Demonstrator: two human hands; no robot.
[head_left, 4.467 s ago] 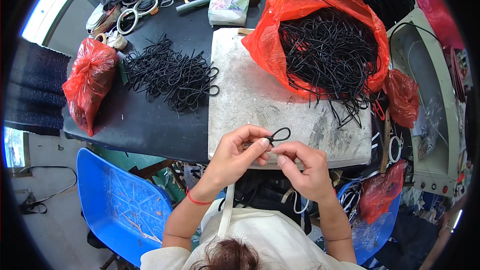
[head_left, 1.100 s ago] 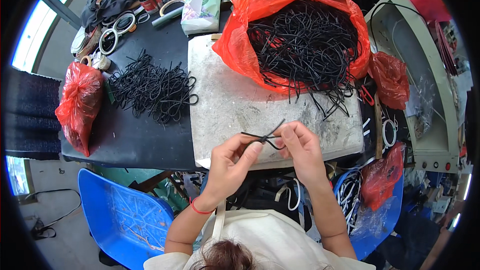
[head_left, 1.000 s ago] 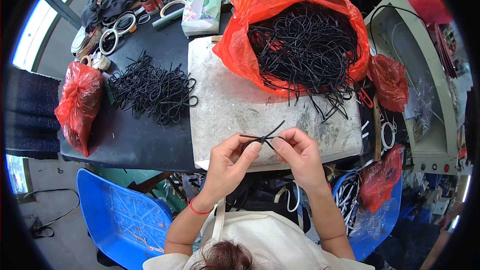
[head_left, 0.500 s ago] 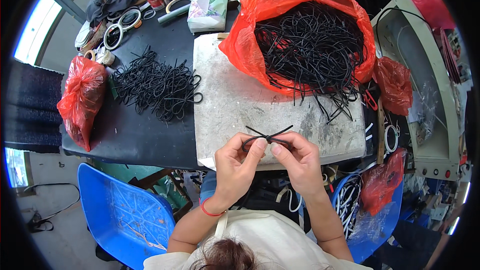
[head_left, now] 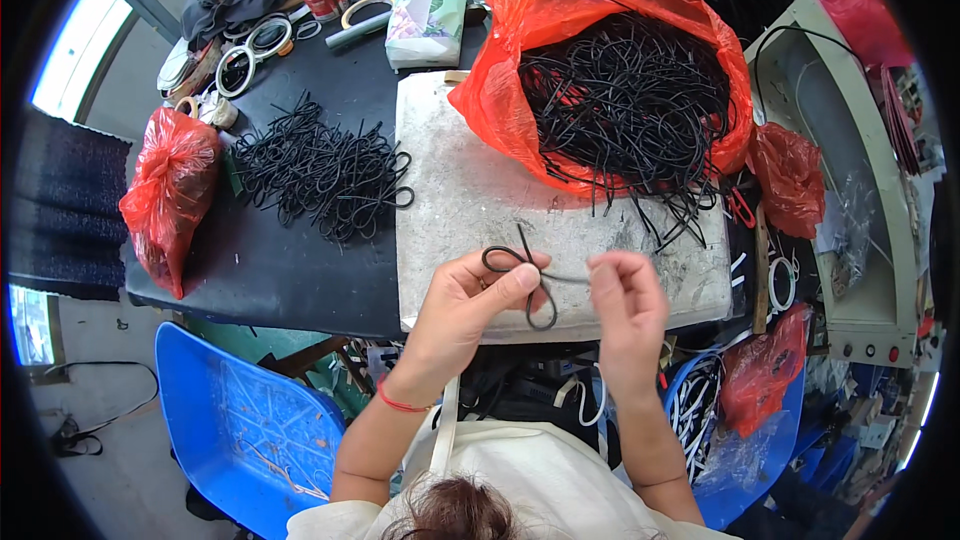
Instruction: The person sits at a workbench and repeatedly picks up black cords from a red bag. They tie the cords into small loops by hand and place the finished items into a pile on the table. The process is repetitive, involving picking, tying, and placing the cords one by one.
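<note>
My left hand (head_left: 473, 298) pinches a thin black cord bow (head_left: 541, 318) at its knot, with two loops and a loose end standing out from the fingers. To its right, my right hand (head_left: 628, 305) is closed on the cord's other end, which runs straight and slightly blurred between the two hands. Both hands are over the near part of a stained whitish board (head_left: 450, 180). Beyond them, an open red plastic bag (head_left: 490, 90) holds a tangle of loose black cords (head_left: 630, 90). Left of the board is a pile of looped black cords (head_left: 320, 170).
A tied red bag (head_left: 170, 195) lies at the table's left edge. Tape rolls (head_left: 236, 72), a tissue pack (head_left: 428, 20) and a grey tube (head_left: 358, 30) sit at the back. Blue plastic chairs (head_left: 240, 420) flank me; a beige metal cabinet (head_left: 870, 270) stands right.
My right hand has moved off the knot to the right, pulling one cord end out. The bow has turned in my left hand, so one loop now points down.
</note>
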